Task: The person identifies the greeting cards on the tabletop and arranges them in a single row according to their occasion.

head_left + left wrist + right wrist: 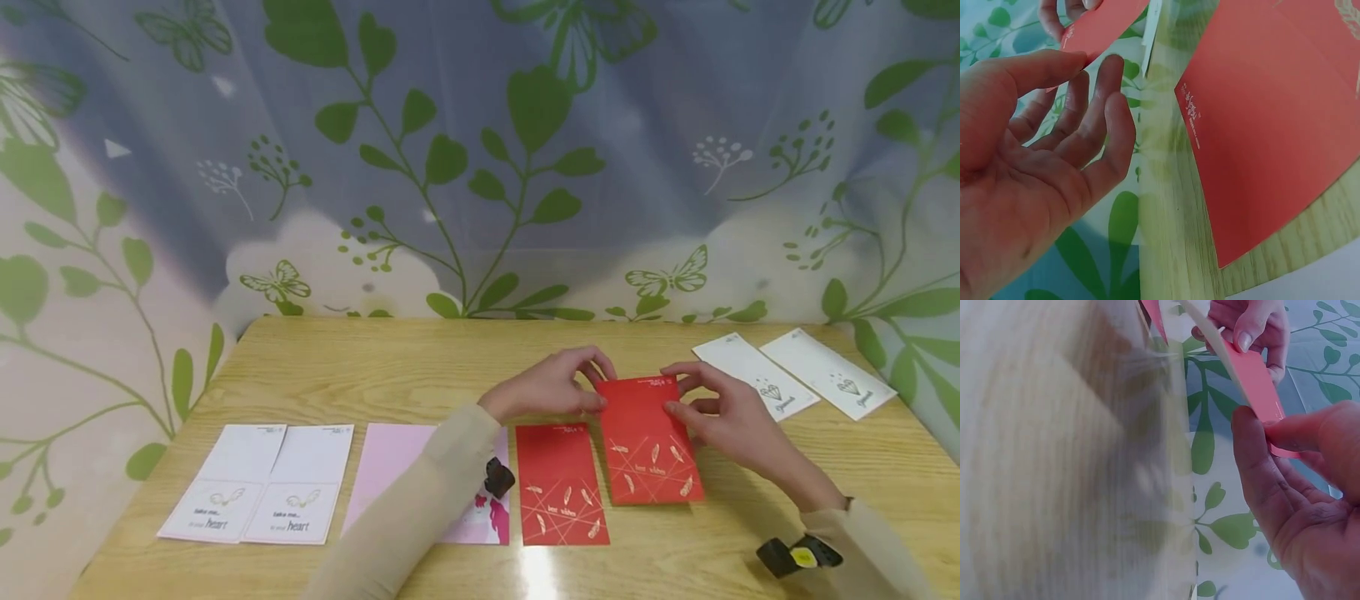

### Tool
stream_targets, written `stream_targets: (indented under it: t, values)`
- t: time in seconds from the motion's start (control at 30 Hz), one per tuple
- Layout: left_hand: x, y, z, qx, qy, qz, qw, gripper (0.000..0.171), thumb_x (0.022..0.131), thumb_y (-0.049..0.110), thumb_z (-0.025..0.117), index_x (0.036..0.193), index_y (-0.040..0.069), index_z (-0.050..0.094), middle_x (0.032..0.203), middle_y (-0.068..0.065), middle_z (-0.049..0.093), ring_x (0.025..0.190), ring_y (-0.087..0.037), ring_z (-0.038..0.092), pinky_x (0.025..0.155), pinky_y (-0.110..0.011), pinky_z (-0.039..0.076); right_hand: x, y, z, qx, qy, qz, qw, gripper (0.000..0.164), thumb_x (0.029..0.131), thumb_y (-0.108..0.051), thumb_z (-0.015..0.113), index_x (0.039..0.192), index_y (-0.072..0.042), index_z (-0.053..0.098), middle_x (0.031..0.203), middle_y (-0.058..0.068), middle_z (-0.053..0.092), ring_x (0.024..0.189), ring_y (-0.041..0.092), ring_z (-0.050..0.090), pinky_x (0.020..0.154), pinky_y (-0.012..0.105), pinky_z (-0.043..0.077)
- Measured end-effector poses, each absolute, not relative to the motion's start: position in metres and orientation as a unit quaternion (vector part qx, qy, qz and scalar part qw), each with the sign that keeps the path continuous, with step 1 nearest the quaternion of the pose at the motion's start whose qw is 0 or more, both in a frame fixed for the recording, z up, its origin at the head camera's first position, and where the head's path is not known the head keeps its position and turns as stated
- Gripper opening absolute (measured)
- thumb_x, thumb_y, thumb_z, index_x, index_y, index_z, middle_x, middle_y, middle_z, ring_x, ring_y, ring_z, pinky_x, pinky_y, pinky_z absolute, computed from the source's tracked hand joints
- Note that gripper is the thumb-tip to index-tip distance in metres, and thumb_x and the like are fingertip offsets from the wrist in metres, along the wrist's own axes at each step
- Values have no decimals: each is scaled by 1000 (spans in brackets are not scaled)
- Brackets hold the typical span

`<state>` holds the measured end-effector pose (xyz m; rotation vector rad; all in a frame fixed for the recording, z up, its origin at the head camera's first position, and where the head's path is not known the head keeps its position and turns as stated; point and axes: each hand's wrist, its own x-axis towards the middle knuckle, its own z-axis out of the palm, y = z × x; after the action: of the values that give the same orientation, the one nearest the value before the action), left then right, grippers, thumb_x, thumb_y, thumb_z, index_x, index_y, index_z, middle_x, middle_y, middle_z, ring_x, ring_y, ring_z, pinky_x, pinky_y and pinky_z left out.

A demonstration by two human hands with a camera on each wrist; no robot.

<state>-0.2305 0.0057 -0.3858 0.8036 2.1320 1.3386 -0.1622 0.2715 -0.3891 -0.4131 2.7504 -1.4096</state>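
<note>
A red card [645, 433] with gold feathers and the words "best wishes" is held up, tilted, above the wooden table. My left hand [551, 385] pinches its upper left edge, the thumb in front and the fingers behind. At the upper right edge my right hand [731, 421] grips it between thumb and fingers. In the right wrist view the card [1257, 384] shows edge-on between both hands. A matching red card [562, 492] lies flat just to the left; the left wrist view shows that card [1266, 131] large, beside the left hand.
Pink cards [390, 454] lie left of the red ones, partly hidden by my left sleeve. Two white cards [303, 454] overlap slightly at the far left. Two white cards with a diamond print [825, 375] lie at the back right. A leaf-patterned curtain [480, 208] hangs behind the table [337, 358].
</note>
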Motion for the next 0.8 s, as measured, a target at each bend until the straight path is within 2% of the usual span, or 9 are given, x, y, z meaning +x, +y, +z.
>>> stream_targets:
  t: [0.23, 0.43, 0.57, 0.67, 0.8]
  values:
    - [-225, 10, -385, 318, 814, 427, 232, 27, 94, 10, 74, 115, 17, 58, 116, 0, 62, 93, -6, 67, 83, -19, 55, -155, 272, -394, -146, 879, -454, 10, 43, 92, -1, 71, 133, -5, 56, 110, 22, 60, 67, 9, 68, 52, 35, 60]
    - [-224, 14, -386, 331, 847, 360, 208, 26, 92, 12, 76, 111, 17, 61, 116, 3, 64, 106, -8, 62, 91, -19, 52, -155, 271, -399, -165, 884, -438, 13, 41, 91, 1, 73, 128, -6, 57, 105, 18, 63, 70, 6, 70, 50, 32, 57]
    - [-224, 18, -388, 338, 864, 319, 193, 25, 90, 14, 78, 109, 18, 62, 117, 3, 63, 113, -12, 58, 96, -19, 49, -157, 271, -403, -196, 898, -394, -7, 40, 88, 1, 76, 122, -5, 58, 99, 13, 66, 71, 3, 70, 55, 26, 57]
    - [-223, 20, -389, 339, 875, 293, 185, 23, 90, 17, 79, 107, 19, 62, 119, 4, 62, 111, -11, 56, 99, -26, 50, -158, 271, -405, -215, 910, -353, -29, 39, 84, 2, 78, 117, -7, 60, 93, 8, 68, 68, 2, 69, 59, 23, 56]
    - [-222, 22, -391, 332, 895, 244, 170, 22, 90, 23, 80, 104, 24, 62, 122, 6, 60, 108, -9, 53, 111, -52, 43, -159, 271, -407, -226, 921, -314, -43, 37, 82, 0, 80, 112, -10, 61, 89, 2, 70, 67, 2, 67, 60, 23, 54]
